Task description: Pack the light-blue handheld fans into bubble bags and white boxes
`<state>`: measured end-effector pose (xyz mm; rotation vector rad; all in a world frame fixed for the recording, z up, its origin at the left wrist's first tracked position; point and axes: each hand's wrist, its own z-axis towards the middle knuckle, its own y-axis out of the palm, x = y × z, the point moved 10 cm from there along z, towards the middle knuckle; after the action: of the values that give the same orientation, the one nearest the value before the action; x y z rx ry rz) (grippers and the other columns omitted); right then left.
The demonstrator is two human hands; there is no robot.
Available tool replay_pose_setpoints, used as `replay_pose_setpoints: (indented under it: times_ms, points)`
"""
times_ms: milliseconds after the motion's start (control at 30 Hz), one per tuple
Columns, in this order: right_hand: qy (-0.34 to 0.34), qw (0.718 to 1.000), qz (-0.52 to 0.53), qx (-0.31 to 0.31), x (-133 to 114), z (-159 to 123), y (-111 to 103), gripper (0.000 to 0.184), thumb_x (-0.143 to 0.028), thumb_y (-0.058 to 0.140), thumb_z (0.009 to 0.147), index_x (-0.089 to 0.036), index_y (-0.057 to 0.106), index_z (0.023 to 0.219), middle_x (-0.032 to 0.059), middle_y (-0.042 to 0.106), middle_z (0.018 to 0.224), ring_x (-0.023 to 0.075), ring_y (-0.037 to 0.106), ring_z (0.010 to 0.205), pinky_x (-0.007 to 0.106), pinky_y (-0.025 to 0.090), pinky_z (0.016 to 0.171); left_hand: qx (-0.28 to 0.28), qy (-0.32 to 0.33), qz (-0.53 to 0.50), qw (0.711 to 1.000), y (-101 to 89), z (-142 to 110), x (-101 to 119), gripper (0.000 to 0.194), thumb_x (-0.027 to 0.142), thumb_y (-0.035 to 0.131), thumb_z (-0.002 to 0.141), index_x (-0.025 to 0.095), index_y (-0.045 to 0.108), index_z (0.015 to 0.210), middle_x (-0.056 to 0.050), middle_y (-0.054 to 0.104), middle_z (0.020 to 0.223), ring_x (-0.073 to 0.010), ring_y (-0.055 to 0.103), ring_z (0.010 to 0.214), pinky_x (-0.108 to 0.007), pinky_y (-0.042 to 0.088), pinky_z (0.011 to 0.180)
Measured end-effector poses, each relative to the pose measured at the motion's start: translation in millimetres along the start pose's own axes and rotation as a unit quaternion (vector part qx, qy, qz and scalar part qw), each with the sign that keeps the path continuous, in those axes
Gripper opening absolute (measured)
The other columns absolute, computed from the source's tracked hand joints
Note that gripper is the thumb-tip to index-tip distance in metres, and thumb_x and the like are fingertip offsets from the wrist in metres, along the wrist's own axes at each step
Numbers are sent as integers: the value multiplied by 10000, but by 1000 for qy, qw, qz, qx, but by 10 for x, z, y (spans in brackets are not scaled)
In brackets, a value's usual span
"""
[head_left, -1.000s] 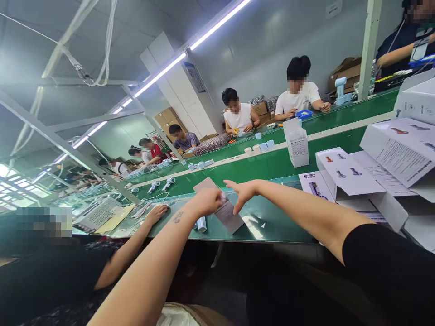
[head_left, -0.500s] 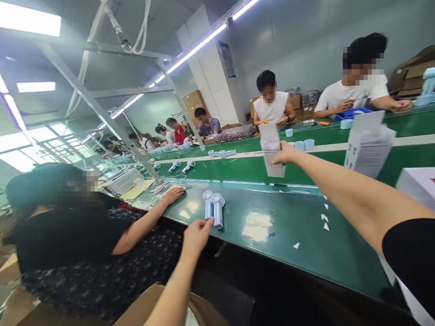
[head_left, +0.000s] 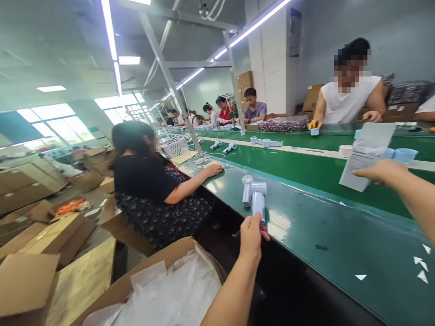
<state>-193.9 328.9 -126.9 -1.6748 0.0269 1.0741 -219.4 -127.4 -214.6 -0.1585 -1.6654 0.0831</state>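
My left hand (head_left: 252, 234) is at the near edge of the green table (head_left: 322, 244), fingers closed around the lower end of a pale blue handheld device (head_left: 258, 199). A second, similar device (head_left: 246, 190) lies right beside it on the table. My right hand (head_left: 382, 172) is raised over the table further right, pinching a white paper sleeve (head_left: 365, 156) with small print on its lower part.
A person in black sits to my left with one hand on the table. Other people work across the green conveyor (head_left: 306, 170), which carries small blue cups (head_left: 401, 155) and devices. An open carton with plastic lining (head_left: 163, 294) stands below me. Brown boxes (head_left: 34, 235) cover the floor.
The view has swung left. My left hand reached forward and took hold of the nearer blue device. My right hand still holds the white sleeve, now further right in view.
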Motion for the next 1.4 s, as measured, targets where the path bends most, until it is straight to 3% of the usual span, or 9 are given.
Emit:
replay_pose_setpoints:
  times_ms: [133,233,433,567,633,833,967,1167,1400]
  points:
    - [-4,960,39,-277,-579,-1225,796,411,-455,742,670,-56,665,735,304,654,905,337,650,897,435,493,720,-18,3,-267,964,-57,-589,25,464,621,561,723,172,450,694,46,489,556,-60,443,356,-191,313,371]
    - [-36,796,286,-532,-1284,-2766,1510,424,-456,717,721,-130,649,984,185,678,1015,242,670,855,379,541,731,-15,14,-267,963,-161,-999,-3,470,633,550,733,170,468,751,53,490,575,-57,440,348,-190,317,363]
    - [65,691,438,-571,-1357,-4276,2156,129,-212,631,811,-127,628,908,89,701,838,158,657,662,276,560,607,-172,-16,-24,985,-1080,-1638,-445,374,534,518,774,166,553,834,-9,607,750,-110,591,560,-227,435,540]
    - [182,666,387,-611,-894,-4751,2497,143,-215,582,849,-114,609,947,84,689,797,139,644,618,249,553,569,-18,-152,400,904,-2873,-2109,-1126,122,290,616,698,172,588,695,-40,644,752,-197,616,783,-276,435,690]
    - [239,663,353,-615,-658,-4969,2650,149,-240,547,877,-108,585,933,81,666,700,139,628,566,254,546,549,32,-187,440,878,-3355,-2378,-1343,100,227,513,757,161,586,741,-71,644,778,-215,609,801,-307,431,712]
    - [295,662,304,-618,-396,-5481,2832,158,-242,530,892,-108,532,976,86,646,663,150,637,551,267,550,555,-35,-164,439,883,-2816,-2827,-1968,460,46,640,550,172,574,988,-109,592,1137,-254,536,1060,-322,426,855]
    - [306,638,298,-640,-383,-5581,2726,195,-184,546,876,-83,517,1041,106,660,733,178,675,648,312,577,648,-12,-155,430,889,-2693,-2895,-2095,190,48,527,690,149,580,842,-145,618,973,-288,560,993,-381,429,817]
    - [329,568,342,-672,-426,-5656,2649,213,-215,489,909,-45,537,1029,89,657,747,152,664,613,265,571,591,128,-73,56,987,-3015,-2567,-1696,198,353,541,793,164,602,789,-31,619,710,-152,576,679,-268,447,655]
    - [324,550,364,-679,-493,-5636,2621,236,-251,470,915,-46,544,1008,92,649,716,146,653,602,254,563,585,328,-53,-89,939,-3741,-1956,-1643,165,330,569,763,182,522,821,-12,597,724,-128,602,716,-279,489,719]
